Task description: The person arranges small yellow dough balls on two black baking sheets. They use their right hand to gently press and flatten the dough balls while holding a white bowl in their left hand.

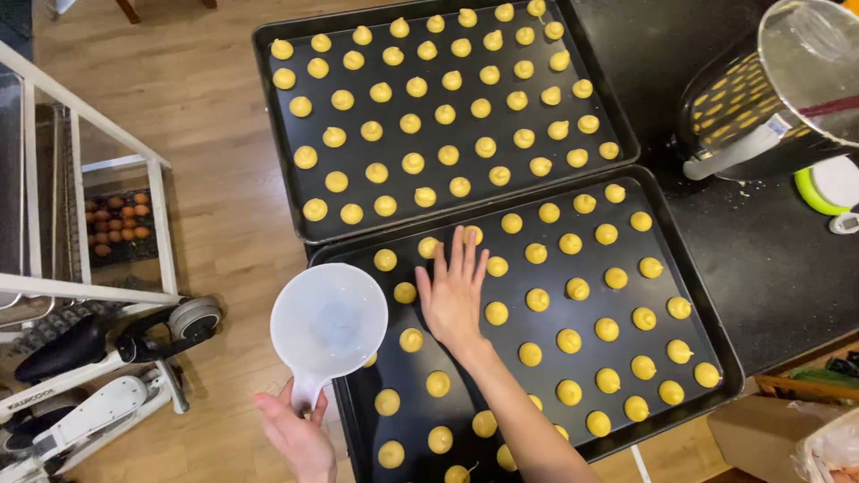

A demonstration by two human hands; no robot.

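Head view, looking down. Left hand [297,436] at 7 o'clock of the frame grips the short handle of a white plastic measuring cup [328,324]; fingers curl round the handle, thumb on its right side. The cup sits level, its bowl at 12 o'clock of the hand, overlapping the left rim of the near baking tray [721,333]. Inside the cup is a faint bluish patch; cannot tell if it is liquid.

Right hand [455,295] is flat, palm down, fingers spread and straight, pointing to 12 o'clock. It lies over the left part of the near tray, fingertips by the dough mounds [578,289] at the tray's top edge. Cannot tell whether the fingertips touch dough or hover just over it. Forearm runs off toward 5 o'clock.

The near tray is black and holds rows of small yellow piped mounds, evenly spaced. A far baking tray [268,107], also black and full of the same yellow mounds, sits at 12 o'clock of the near one, edges touching.

At 2 o'clock stands a shiny metal mixing bowl [787,80] on a dark countertop [778,268], mounds mirrored in its side. At 9 o'clock is a white rack [89,179] over a wooden floor [197,98], with a carton of brown eggs [116,222] behind it. At 8 o'clock is a white and black exercise machine [98,376].
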